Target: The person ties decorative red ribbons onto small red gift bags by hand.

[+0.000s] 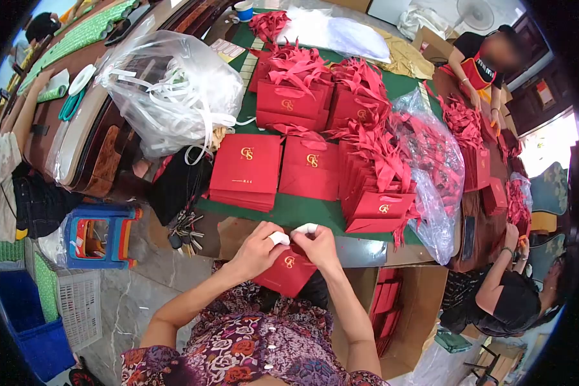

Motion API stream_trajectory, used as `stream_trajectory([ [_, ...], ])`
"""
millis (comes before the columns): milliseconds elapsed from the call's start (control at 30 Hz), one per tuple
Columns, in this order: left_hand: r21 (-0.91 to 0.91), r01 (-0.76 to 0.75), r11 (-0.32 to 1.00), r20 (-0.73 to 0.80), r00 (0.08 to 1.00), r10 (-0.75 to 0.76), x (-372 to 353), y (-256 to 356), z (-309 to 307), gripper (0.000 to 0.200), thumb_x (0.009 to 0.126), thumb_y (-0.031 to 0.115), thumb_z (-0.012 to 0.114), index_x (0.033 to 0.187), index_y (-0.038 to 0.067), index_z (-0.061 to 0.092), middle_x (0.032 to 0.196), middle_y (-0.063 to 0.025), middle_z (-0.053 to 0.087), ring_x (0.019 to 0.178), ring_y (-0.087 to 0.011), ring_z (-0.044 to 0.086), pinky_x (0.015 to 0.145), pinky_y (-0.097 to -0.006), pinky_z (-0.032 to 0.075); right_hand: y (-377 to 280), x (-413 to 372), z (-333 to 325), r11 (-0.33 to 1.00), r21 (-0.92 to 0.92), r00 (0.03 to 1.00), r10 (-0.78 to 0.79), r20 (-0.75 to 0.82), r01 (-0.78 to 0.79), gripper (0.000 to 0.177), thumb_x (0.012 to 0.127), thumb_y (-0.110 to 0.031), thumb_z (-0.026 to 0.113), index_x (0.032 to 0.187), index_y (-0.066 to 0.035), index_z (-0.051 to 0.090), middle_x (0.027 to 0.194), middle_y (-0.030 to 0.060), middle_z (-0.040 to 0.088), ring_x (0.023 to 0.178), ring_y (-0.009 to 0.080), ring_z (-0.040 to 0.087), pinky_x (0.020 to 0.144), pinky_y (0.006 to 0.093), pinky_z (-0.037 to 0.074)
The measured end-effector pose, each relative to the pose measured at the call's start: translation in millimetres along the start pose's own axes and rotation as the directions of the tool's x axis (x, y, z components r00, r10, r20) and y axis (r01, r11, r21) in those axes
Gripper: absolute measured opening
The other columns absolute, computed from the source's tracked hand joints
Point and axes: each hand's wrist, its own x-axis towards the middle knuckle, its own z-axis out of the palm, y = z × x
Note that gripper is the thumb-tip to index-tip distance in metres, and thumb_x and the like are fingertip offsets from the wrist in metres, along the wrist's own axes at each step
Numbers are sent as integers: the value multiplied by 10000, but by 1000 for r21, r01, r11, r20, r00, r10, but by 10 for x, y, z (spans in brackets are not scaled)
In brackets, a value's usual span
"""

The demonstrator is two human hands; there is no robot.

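A small red paper gift bag (284, 278) with a gold emblem hangs tilted over my lap, just off the table's front edge. My left hand (261, 248) is closed on its upper left edge, with white wrapping on a finger. Closed at the upper right of the same bag is my right hand (317, 246), also with white wrapping on a fingertip. What the fingertips pinch at the bag's top is hidden. Ahead lie a flat stack of red bags (244, 174), a single red bag (310, 168) and a row of bags with red ribbons (376, 186).
A clear plastic sack of white ribbon (173, 90) sits at left; another of red ribbon (434, 148) lies at right. More ribboned bags (292, 100) stand farther back. A cardboard box (415, 309) holds red bags below. Keys (187, 233) hang at the edge. Other people work at right.
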Motion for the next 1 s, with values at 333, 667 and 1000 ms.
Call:
stream_trajectory([
  [333, -95, 422, 901, 33, 906, -421, 100, 116, 35, 183, 815, 132, 768, 935, 34, 672, 856, -109, 615, 824, -299, 613, 733, -371, 504, -8, -29, 48, 994, -1, 989, -112, -99, 113, 163, 880, -155, 720, 920, -1, 750, 766, 35, 712, 658, 72, 590, 625, 260, 484],
  [667, 78, 300, 951, -28, 954, -298, 104, -100, 226, 179, 800, 191, 786, 927, 67, 760, 789, -107, 676, 773, -287, 600, 683, -393, 492, -310, -382, -383, 861, -489, 854, -352, -382, 136, 178, 909, -179, 697, 953, -8, 720, 796, 152, 680, 676, 281, 679, 646, 373, 524],
  [1000, 17, 341, 940, -59, 939, -340, 155, -58, 248, 242, 796, 214, 807, 970, 59, 743, 784, -103, 708, 742, -260, 663, 659, -367, 533, -67, -156, -213, 743, -669, 884, -302, -357, -16, 260, 857, -267, 756, 847, -16, 689, 808, 150, 684, 704, 320, 686, 641, 432, 518],
])
